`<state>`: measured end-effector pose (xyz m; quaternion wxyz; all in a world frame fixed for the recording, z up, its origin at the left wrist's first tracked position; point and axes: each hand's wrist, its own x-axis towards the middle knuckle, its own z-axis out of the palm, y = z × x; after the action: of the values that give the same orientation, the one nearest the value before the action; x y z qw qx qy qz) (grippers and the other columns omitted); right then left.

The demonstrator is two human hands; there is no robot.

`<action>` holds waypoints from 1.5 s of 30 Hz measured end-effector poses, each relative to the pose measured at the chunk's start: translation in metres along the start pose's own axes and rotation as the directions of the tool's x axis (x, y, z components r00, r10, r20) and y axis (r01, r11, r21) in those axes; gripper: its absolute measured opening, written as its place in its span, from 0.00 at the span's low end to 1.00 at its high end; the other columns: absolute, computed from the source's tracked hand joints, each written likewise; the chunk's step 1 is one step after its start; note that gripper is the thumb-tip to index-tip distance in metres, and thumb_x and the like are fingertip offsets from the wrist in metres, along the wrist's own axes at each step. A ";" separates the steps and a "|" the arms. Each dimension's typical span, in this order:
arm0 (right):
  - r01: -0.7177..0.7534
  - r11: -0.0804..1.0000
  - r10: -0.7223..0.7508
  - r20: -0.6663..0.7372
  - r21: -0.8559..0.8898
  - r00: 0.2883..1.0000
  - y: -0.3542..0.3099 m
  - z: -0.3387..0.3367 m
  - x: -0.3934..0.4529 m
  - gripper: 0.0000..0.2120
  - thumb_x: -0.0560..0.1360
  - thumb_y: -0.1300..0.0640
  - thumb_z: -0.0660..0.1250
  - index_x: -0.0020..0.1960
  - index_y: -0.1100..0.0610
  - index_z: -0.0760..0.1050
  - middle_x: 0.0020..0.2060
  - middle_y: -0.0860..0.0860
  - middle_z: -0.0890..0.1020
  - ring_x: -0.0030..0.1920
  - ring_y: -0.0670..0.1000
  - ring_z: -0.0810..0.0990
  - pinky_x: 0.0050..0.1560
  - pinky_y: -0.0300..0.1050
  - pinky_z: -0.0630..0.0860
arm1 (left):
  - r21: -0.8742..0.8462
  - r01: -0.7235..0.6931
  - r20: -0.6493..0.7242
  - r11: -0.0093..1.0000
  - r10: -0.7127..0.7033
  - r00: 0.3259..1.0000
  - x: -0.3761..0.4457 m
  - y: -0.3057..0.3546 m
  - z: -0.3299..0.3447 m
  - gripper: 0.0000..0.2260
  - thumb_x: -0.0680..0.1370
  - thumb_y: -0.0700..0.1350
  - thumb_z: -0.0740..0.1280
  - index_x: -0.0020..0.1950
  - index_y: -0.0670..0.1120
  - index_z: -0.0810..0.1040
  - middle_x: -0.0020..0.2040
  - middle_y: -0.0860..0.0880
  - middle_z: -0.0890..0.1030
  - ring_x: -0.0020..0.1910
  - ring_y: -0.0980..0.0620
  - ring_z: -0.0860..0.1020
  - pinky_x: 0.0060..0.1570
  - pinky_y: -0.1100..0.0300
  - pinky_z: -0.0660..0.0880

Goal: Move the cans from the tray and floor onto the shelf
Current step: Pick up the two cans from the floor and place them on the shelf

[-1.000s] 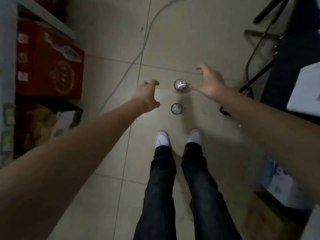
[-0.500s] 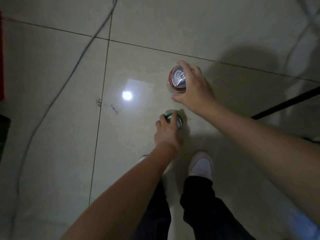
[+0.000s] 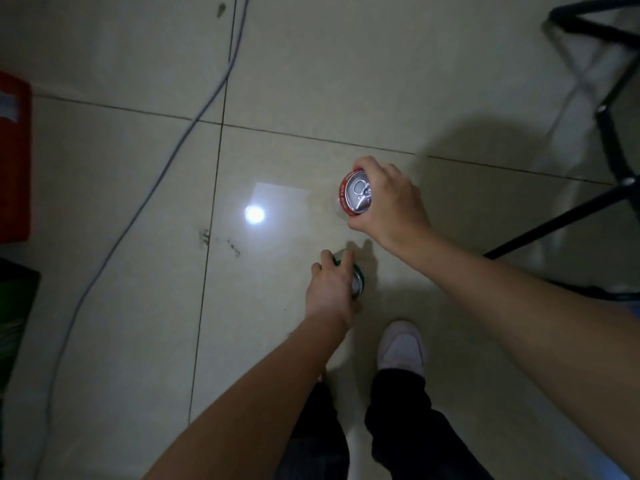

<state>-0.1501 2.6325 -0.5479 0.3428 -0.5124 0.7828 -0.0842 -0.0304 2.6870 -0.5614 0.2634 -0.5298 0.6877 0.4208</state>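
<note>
Hands are down at floor level in the head view, one on each can. Near the centre of the frame, toward 2 o'clock, the right hand (image 3: 388, 202) is wrapped around the red can (image 3: 356, 197), thumb on the near side and fingers over the far rim, clamped on its wall; the silver lid with its pull tab faces up, so the can is upright. Whether it rests on the tiled floor (image 3: 138, 323) or has just cleared it cannot be told. Just below, toward 6 o'clock of the red can, the left hand (image 3: 332, 289) covers most of the green can (image 3: 358, 282), fingers curled over its top and side; it looks closed on the can, though the grip itself is largely hidden. The two cans sit near each other but apart.

Gripping from the side, tops up, looks chosen so both can be carried level in one trip. Neither tray nor shelf is visible here, so no container's contents can be reported. A grey cable (image 3: 194, 119) trails at 10 o'clock, a red box (image 3: 14, 161) at 9 o'clock, black stand legs (image 3: 609, 140) at 2 o'clock, and a white shoe (image 3: 401, 348) at 5 o'clock.
</note>
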 end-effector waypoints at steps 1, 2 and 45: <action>-0.008 1.000 0.008 0.000 0.006 1.000 -0.007 -0.015 -0.009 0.30 0.62 0.60 0.73 0.62 0.55 0.69 0.55 0.58 0.76 0.52 0.61 0.76 0.44 0.44 0.68 | 0.005 -0.011 0.005 1.000 0.011 1.000 -0.015 0.006 -0.012 0.34 0.69 0.42 0.72 0.71 0.47 0.60 0.65 0.40 0.65 0.62 0.39 0.68 0.56 0.50 0.74; -0.016 1.000 0.016 -0.001 0.011 1.000 -0.016 -0.032 -0.019 0.30 0.61 0.59 0.73 0.61 0.55 0.69 0.55 0.58 0.77 0.52 0.61 0.76 0.45 0.44 0.69 | 0.010 -0.023 0.009 1.000 0.023 1.000 -0.032 0.013 -0.025 0.34 0.68 0.42 0.72 0.71 0.47 0.60 0.65 0.40 0.66 0.62 0.39 0.69 0.56 0.50 0.74; -0.556 0.488 0.859 -0.484 0.673 0.169 0.098 -0.564 -0.946 0.24 0.61 0.55 0.76 0.53 0.52 0.72 0.54 0.49 0.81 0.54 0.53 0.79 0.51 0.47 0.78 | 0.552 -0.623 0.785 -0.554 0.598 0.163 -0.796 0.684 0.045 0.29 0.65 0.52 0.73 0.63 0.48 0.68 0.57 0.43 0.79 0.50 0.44 0.76 0.48 0.53 0.76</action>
<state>-0.3474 3.3676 0.2543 0.0430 0.0866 0.9610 -0.2593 -0.4458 3.1867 0.2646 0.1767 0.3570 0.9165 -0.0372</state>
